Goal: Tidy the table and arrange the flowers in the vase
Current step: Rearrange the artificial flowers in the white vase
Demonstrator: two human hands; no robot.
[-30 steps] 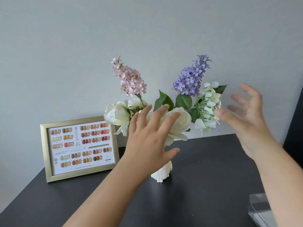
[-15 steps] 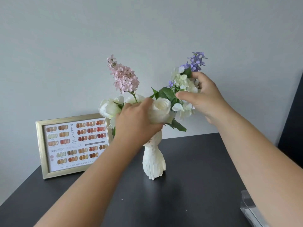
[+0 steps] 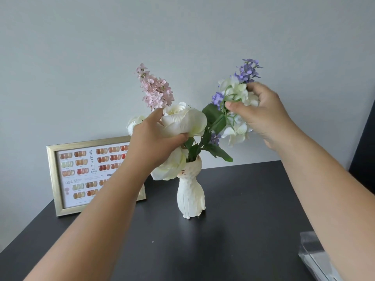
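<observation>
— Fingers (image 3: 178,137) of the left hand (image 3: 150,142) curl under a white rose (image 3: 182,120), thumb at its 9 o'clock side, gripping the soft, layered petals.

— And the right hand (image 3: 261,112)?

— Its fingers are clenched round a bunch of small white blossoms (image 3: 237,92) and the lilac spray (image 3: 248,69), thumb pinching thin green stems at the bunch's 7 o'clock.

— Which way do the stems run?

— They fan up out of the vase (image 3: 189,196). The lilac spray's long axis leans toward 1 o'clock, the pink spray (image 3: 155,89) toward 11 o'clock. A second white rose (image 3: 169,167) droops over the vase rim at 9 o'clock; a third (image 3: 134,122) shows behind the left hand.

— The vase itself?

— White, matt, ribbed, cat-shaped, narrow at the neck, upright on small feet near the middle of the dark, smooth table (image 3: 233,230).

— What's around it?

— A gold frame (image 3: 51,179) holding a nail-colour chart stands at the vase's 9 o'clock, near the back wall, partly behind the left forearm. Clear plastic (image 3: 312,254) lies at 4 o'clock by the table's right edge. Bare tabletop lies at 6 o'clock and at 3 o'clock of the vase.
</observation>
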